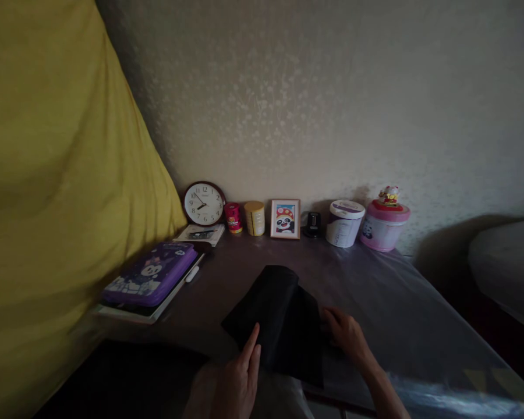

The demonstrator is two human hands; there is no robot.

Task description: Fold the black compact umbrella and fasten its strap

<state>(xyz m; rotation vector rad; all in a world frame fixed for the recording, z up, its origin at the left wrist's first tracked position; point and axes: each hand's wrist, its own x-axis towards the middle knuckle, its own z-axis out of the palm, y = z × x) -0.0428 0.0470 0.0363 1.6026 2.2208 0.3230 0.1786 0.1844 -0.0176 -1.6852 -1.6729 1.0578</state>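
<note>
A black sheet (273,308), bent over on itself, stands a little off the table in front of me; whether it is paper or cloth I cannot tell. My left hand (240,375) is at its lower left, fingers stretched out, with the index fingertip against the black surface. At the sheet's right edge, my right hand (344,334) has its fingers closed on the border. Part of those fingertips is hidden behind the edge. Another dark, flat piece (131,378) lies at the lower left, its kind unclear in the dim light.
The table (375,291) has a glossy cover. Along the wall stand a clock (204,203), a red can (233,218), a yellow canister (255,219), a framed panda picture (285,219), and tubs (344,224). A purple case (152,273) rests on books beside a yellow curtain (70,145).
</note>
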